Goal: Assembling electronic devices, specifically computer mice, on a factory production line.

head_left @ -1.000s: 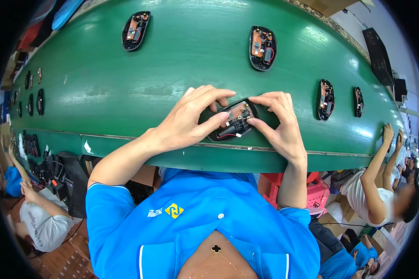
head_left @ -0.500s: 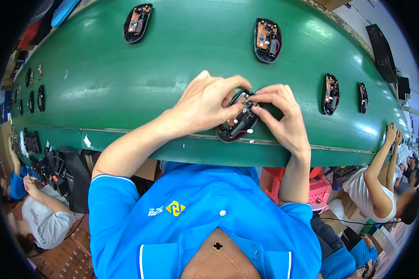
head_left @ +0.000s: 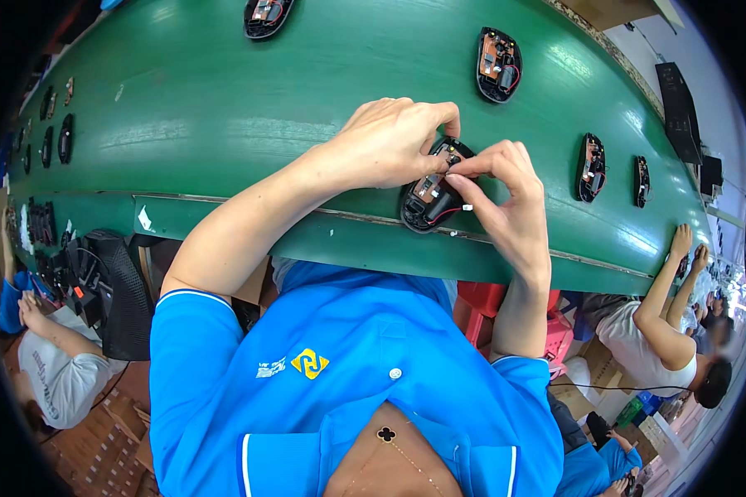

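At table edge [head_left: 365, 218], hands [head_left: 394, 141] [head_left: 514, 207] on black shell [head_left: 439, 201], other shells [head_left: 499, 65] well apart

Head view | left fisheye of head-worn pair | looks down, upright | close above blue shirt [head_left: 348, 323], left hand [head_left: 389, 142] and right hand [head_left: 510, 196] | green counter [head_left: 182, 99] spans upper half, edges bowing

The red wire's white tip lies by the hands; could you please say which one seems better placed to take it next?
Probably the right hand: its thumb is close to the white tip, while the left hand is farther away, across the black shell.
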Action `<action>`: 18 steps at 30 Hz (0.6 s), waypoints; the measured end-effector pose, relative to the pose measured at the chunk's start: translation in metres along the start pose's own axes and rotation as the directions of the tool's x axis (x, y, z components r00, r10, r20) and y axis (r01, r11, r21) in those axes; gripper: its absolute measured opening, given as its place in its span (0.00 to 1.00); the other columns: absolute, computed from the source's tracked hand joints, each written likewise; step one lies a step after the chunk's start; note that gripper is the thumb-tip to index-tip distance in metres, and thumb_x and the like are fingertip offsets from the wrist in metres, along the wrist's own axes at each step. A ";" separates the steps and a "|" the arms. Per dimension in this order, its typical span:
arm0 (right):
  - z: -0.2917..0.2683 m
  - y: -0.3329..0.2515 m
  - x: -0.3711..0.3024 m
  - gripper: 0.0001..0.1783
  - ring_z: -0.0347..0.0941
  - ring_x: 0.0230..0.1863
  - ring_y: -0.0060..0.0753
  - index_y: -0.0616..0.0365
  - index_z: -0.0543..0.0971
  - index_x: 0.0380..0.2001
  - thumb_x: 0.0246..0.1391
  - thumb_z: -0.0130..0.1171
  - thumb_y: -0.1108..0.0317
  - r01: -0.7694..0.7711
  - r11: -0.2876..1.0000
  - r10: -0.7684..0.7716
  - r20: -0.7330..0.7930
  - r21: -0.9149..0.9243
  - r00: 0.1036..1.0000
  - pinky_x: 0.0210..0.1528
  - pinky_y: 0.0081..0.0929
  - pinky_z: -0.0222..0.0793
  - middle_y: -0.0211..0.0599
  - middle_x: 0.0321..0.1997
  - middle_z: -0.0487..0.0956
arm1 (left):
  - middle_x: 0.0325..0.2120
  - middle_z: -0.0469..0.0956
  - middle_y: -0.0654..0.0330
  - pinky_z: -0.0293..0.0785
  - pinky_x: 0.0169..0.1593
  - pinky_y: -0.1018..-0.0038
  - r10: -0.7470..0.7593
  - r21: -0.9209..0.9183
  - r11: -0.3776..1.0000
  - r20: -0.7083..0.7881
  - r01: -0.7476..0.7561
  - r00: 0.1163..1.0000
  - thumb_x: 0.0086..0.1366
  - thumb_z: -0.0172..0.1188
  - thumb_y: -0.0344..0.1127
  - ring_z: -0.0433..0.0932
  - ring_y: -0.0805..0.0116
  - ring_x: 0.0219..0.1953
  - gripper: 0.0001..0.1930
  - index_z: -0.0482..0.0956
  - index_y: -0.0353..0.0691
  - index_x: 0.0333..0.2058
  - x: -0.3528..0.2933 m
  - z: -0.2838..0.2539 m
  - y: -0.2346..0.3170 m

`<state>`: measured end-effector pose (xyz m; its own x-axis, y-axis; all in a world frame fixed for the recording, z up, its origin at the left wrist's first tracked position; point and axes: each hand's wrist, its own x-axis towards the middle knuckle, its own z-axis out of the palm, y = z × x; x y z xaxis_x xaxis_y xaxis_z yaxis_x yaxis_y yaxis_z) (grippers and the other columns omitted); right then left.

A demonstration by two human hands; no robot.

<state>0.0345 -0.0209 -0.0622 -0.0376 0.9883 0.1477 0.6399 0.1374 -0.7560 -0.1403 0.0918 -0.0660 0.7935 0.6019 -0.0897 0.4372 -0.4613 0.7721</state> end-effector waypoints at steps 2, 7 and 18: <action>-0.001 -0.006 0.005 0.04 0.68 0.36 0.30 0.57 0.83 0.29 0.47 0.66 0.74 0.000 0.999 0.001 0.041 -0.034 0.999 0.40 0.26 0.65 0.30 0.33 0.77 | 0.14 0.76 0.65 0.62 0.23 0.72 0.012 0.005 1.000 -0.014 -0.012 1.000 0.53 0.66 0.30 0.70 0.70 0.15 0.14 0.79 0.40 0.40 0.000 0.001 -0.001; -0.006 -0.023 0.023 0.04 0.68 0.32 0.30 0.55 0.80 0.23 0.43 0.66 0.73 0.013 0.971 0.046 0.240 -0.239 0.970 0.37 0.28 0.64 0.27 0.26 0.76 | 0.13 0.76 0.65 0.63 0.23 0.71 0.008 -0.006 1.000 -0.021 -0.008 1.000 0.52 0.65 0.30 0.70 0.68 0.15 0.14 0.79 0.40 0.39 0.000 0.003 -0.001; -0.003 -0.027 0.024 0.04 0.68 0.29 0.29 0.54 0.79 0.23 0.43 0.65 0.71 0.012 0.941 0.084 0.268 -0.339 0.960 0.37 0.28 0.64 0.25 0.23 0.75 | 0.14 0.76 0.64 0.64 0.23 0.71 0.060 0.016 0.998 -0.052 -0.059 0.997 0.51 0.62 0.30 0.71 0.67 0.16 0.14 0.79 0.40 0.39 0.001 0.008 -0.007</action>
<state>0.0189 -0.0010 -0.0365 -0.1877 0.9779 -0.0923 0.8617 0.1188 -0.4934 -0.1394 0.0902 -0.0763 0.7952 0.6063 -0.0103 0.3959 -0.5063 0.7661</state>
